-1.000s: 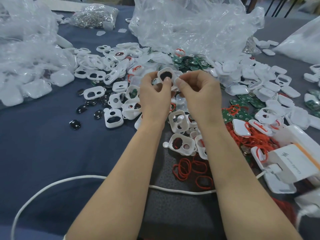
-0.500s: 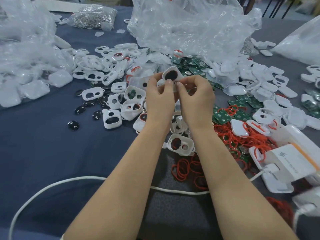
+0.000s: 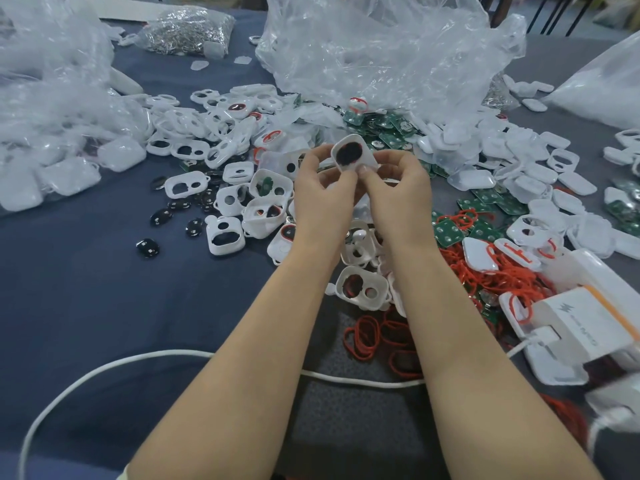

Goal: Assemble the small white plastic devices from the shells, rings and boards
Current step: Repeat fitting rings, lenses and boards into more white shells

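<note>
left hand point(image 3: 322, 199) and right hand point(image 3: 398, 199) raised together, fingertips pinching

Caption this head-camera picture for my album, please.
A person's left hand and right hand pinch a white shell above a table strewn with loose shells, green boards and red rings.

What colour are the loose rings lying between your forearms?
Red. The rings show best in the head view, the only one here.

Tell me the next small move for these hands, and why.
Probably press the dark oval insert home with the thumbs: left hand and right hand both pinch the white plastic shell, whose large window already shows that insert, and hold nothing else.
</note>
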